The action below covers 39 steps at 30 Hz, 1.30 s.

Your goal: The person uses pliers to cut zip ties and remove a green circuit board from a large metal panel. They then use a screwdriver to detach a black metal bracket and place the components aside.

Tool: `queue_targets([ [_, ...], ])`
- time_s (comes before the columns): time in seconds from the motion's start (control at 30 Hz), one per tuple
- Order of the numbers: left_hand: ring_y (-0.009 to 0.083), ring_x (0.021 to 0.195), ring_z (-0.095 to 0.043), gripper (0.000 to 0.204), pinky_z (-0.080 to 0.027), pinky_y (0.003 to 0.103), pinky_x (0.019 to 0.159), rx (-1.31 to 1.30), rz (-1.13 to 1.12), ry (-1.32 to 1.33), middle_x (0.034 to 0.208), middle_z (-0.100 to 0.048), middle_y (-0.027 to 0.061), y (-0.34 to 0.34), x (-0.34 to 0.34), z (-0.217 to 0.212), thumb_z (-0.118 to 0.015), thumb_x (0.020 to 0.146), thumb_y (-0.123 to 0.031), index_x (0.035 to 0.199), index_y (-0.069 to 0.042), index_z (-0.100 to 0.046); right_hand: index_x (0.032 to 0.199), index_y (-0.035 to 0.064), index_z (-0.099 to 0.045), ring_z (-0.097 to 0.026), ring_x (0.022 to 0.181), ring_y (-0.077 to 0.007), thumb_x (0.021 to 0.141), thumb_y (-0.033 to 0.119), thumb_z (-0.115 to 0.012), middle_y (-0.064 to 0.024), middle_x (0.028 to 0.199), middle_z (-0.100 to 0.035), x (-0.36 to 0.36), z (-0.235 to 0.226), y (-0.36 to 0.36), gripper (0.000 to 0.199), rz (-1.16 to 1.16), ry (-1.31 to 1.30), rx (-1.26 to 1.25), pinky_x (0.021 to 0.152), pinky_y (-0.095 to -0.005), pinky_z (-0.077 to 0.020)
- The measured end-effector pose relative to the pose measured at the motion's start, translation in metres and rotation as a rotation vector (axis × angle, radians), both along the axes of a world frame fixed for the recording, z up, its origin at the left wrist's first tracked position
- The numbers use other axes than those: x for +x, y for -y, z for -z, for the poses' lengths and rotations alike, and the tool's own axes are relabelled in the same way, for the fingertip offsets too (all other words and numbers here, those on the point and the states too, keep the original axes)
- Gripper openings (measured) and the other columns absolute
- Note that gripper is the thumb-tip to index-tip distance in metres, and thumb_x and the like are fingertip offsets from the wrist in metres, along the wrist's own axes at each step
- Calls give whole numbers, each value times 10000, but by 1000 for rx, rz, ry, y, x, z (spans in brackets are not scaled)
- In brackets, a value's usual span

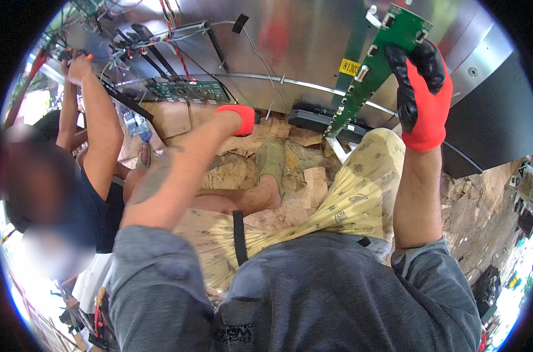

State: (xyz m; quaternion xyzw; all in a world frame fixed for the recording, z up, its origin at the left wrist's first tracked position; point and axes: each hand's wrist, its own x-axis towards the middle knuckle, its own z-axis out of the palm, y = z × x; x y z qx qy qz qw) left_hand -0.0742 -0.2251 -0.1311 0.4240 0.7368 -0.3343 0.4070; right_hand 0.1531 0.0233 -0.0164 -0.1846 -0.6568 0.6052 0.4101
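My right hand (423, 97), in a red glove with black-coated fingers, grips the right edge of a long green circuit board (374, 76). The board stands tilted against a shiny metal panel (313, 41), with white connectors along its length. My left hand (240, 120), gloved in red too, hangs in front of the panel's lower part, above the stony ground. Its fingers are mostly hidden behind the glove's back and blurred. Close by it to the right lies a long black plastic part (313, 119) at the panel's lower edge.
Another green circuit board (187, 91) sits low on the panel at left, below bundled wires (171, 35). A co-worker (99, 141) crouches at far left, hands raised to the wiring. A dark flat panel (495, 111) stands at right. Broken stone slabs (314, 188) cover the ground.
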Motion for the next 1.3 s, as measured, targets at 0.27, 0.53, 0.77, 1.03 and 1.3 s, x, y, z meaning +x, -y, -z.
queue_targets([
  [0.27,289,1019,-645,322,-511,402,873,485,-1056,-240,1117,-665,126,22,62,146,-595,810,-321,1055,-137,-693,1075,33,-594,-557,810,-93,912,38,-581,-18,948,-619,36,1,27,164,95,16,-108,736,-230,-440],
  [0.53,282,989,-628,380,-493,434,797,668,-871,-217,1048,-666,98,56,73,178,-620,823,-438,1099,-177,-624,1182,18,-529,-593,951,-225,928,107,-543,-124,1086,-606,73,14,28,270,138,82,-117,852,-368,-482],
  [0.77,299,981,-626,334,-486,443,796,649,-1013,-258,1014,-665,98,53,75,199,-641,824,-402,1046,-155,-601,1145,50,-563,-581,1020,-323,931,207,-540,-145,1129,-587,75,24,22,266,73,-75,-119,908,-521,-466],
  [1.03,308,970,-634,269,-505,425,786,603,-957,-322,1036,-663,115,48,68,217,-626,838,-324,1016,-122,-630,1049,50,-553,-578,880,-288,912,269,-617,-118,965,-576,71,14,26,267,-175,-73,-31,787,-453,-502],
  [1.3,325,816,-650,274,-519,414,719,921,-870,-249,886,-677,148,42,72,200,-559,843,-315,914,-65,-645,1033,50,-557,-606,774,-289,879,310,-668,-143,915,-593,65,20,29,322,50,-66,-17,692,-443,-539],
])
